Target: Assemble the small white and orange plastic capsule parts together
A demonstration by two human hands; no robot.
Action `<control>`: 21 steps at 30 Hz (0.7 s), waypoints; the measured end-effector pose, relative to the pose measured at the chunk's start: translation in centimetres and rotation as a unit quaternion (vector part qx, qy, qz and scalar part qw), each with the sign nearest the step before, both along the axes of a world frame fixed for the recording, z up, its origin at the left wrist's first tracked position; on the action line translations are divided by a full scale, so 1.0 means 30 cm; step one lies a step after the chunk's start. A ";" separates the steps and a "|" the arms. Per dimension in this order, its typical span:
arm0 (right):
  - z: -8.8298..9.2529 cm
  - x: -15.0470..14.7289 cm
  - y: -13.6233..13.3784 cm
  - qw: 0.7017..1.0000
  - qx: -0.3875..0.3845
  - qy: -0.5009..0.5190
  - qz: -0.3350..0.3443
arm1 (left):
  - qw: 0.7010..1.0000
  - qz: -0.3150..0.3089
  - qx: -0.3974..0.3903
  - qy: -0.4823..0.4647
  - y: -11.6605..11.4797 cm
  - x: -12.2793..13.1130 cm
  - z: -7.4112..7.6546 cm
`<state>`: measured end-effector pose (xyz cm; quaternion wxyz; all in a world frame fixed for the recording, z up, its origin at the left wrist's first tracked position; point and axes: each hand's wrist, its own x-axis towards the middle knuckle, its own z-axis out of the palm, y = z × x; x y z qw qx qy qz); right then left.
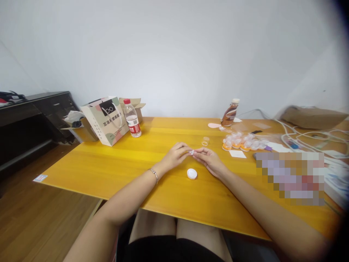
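Between the fingertips of both hands is a small white-and-dark patterned piece (192,152), too small to make out clearly. My left hand (176,154) pinches it from the left, and my right hand (207,159) pinches it from the right. Just below the hands a round white lid or dish (192,174) lies on the yellow wooden table (169,193). Beyond my right hand stands a small clear cup (205,141). Farther right is a cluster of clear containers with orange parts (240,142).
A paper bag (109,123), a water bottle (133,122) and open cardboard boxes (84,131) stand at the back left. At the right are a brown drink bottle (230,113), a white card (237,154), white cables (297,136) and a blurred-out flat object (294,178).
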<state>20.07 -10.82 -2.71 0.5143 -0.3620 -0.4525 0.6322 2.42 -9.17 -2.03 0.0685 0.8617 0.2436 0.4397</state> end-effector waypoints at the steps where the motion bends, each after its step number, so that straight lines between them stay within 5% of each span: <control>1: 0.000 0.000 0.000 1.000 0.003 -0.004 -0.002 | 1.000 0.008 0.003 0.005 -0.002 0.000 0.001; 14: -0.001 -0.006 -0.002 0.999 0.014 -0.028 -0.017 | 0.998 0.044 -0.020 0.028 -0.009 0.003 0.001; 21: -0.006 -0.010 -0.002 0.997 0.032 -0.061 -0.045 | 0.987 -0.002 -0.160 -0.031 -0.030 0.028 -0.004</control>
